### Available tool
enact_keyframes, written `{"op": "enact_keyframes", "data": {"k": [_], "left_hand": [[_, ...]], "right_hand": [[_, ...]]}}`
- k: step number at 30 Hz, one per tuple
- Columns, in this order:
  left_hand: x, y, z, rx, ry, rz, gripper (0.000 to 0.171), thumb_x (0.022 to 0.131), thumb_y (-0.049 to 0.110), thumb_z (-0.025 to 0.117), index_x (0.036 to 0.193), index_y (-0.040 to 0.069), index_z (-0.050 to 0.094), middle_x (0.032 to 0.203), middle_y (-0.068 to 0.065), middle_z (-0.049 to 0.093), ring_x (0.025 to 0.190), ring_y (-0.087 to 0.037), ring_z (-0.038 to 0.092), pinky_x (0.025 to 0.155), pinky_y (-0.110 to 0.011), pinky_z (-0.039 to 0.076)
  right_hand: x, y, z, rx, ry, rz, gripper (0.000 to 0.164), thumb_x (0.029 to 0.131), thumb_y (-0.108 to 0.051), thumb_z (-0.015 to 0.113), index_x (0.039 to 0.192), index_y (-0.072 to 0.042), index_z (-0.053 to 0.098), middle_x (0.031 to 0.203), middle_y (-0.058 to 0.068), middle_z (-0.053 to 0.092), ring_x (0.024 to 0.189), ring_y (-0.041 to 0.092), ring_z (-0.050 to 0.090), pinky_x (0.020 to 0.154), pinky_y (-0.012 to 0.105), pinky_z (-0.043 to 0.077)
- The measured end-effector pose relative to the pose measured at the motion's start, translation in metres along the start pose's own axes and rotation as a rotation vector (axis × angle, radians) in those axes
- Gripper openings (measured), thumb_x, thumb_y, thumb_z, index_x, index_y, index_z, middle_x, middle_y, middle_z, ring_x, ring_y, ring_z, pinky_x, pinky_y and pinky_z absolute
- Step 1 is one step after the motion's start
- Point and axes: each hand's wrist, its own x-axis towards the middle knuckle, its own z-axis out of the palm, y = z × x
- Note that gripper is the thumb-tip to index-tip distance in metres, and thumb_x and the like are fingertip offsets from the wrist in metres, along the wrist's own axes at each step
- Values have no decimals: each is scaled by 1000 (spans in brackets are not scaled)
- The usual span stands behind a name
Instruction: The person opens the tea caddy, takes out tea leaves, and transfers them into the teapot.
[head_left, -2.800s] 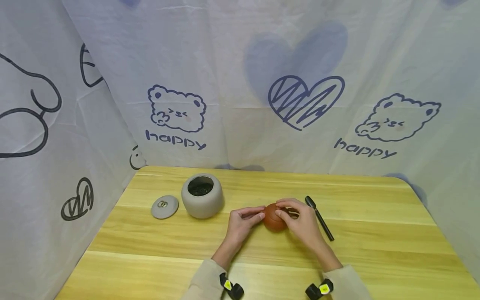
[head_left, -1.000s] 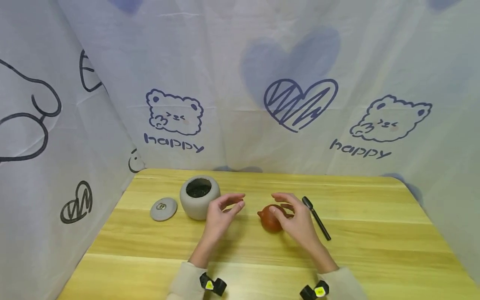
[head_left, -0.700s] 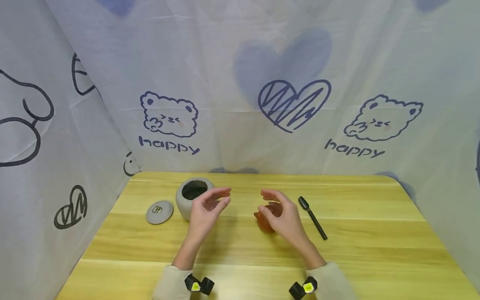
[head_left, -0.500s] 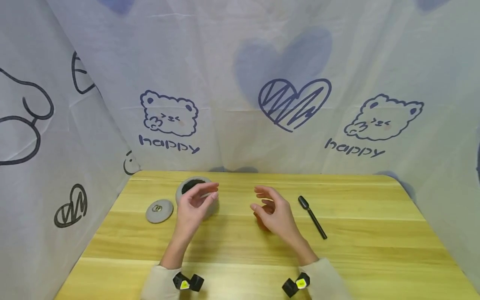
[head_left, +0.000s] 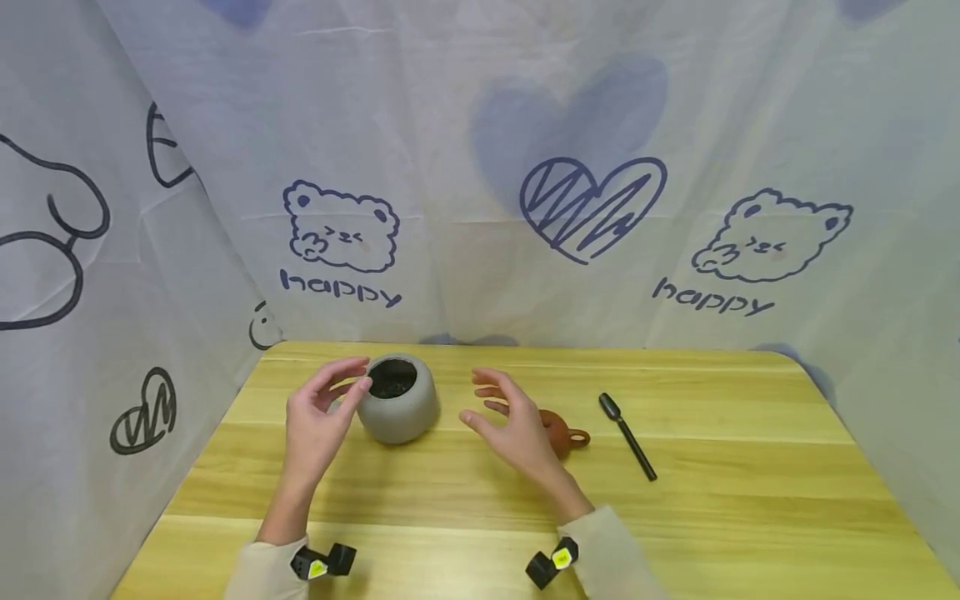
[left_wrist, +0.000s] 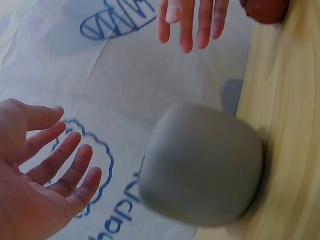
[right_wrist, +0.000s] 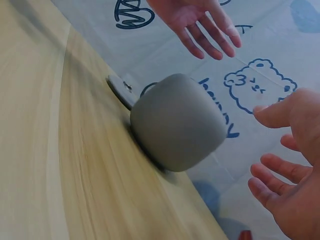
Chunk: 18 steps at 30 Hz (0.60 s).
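Observation:
A round grey jar [head_left: 401, 417] stands uncovered on the table, dark loose contents showing through its mouth. To its left, my left hand [head_left: 318, 421] is raised with fingers spread and loosely bent, fingertips overlapping the jar's rim in the head view. On the other side, my right hand [head_left: 513, 429] hovers with thumb and fingers apart, holding nothing. Both palms face the jar from either side in the wrist views. Behind the right hand sits a small reddish-brown teapot [head_left: 557, 433], partly hidden, its loop handle pointing right.
A black spoon-like scoop [head_left: 628, 436] lies on the right of the wooden table [head_left: 735, 500]. The jar's flat grey lid [right_wrist: 120, 90] lies beside the jar, mostly covered by my left hand in the head view. A printed cloth [head_left: 465, 250] hangs behind the table.
Both hands were at the teapot earlier; they have come away from it and moved left, the left hand passing in front of the jar to its far side. The teapot stays on the table.

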Motion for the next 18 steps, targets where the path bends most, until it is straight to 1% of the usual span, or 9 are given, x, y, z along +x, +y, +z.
{"op": "enact_keyframes", "data": {"k": [5,8,9,11,15,17,18], "left_hand": [[2,-8,-18,68,63,-47,25,94,-5,71,119,-5,72,119,-20,69,106,-17,68,91,-19,55],[2,-14,-27,103,89,-82,25,95,-3,70,119,-5,72,119,-21,69,104,-14,68,90,-17,55],[1,-16,-29,114,92,-93,24,95,-3,71,119,-5,72,118,-21,69,104,-14,68,90,-17,55],[1,-20,-33,145,95,-117,25,95,-1,71,120,-5,71,118,-20,69,103,-12,67,89,-15,54],[-1,-30,-39,234,98,-167,26,96,3,72,121,-5,71,117,-15,69,101,-6,65,87,-11,52],[-2,-35,-42,271,105,-194,26,96,4,72,121,-4,71,118,-15,69,100,-3,64,87,-9,51],[-3,-38,-44,287,106,-207,26,96,5,72,120,-3,72,119,-16,69,100,-4,64,87,-9,51]], "right_hand": [[5,5,13,18,-14,17,62,93,-18,79,148,-19,51,140,1,57,126,32,58,106,43,51],[9,8,20,41,-17,24,66,92,-16,80,150,-17,49,142,4,56,127,35,57,106,45,51],[10,9,22,45,-19,32,67,91,-17,81,150,-17,48,142,4,55,127,35,57,107,45,51],[12,12,26,61,-18,34,70,90,-15,82,151,-16,47,144,7,54,128,38,56,107,48,50],[14,16,35,84,-20,41,74,88,-11,83,153,-14,45,146,11,53,130,40,53,108,53,48],[15,14,40,79,-26,33,74,89,-9,82,153,-9,44,146,15,52,130,41,53,107,55,48],[15,9,41,82,-28,35,73,89,-7,81,152,-7,44,146,17,51,130,42,52,108,57,47]]}}
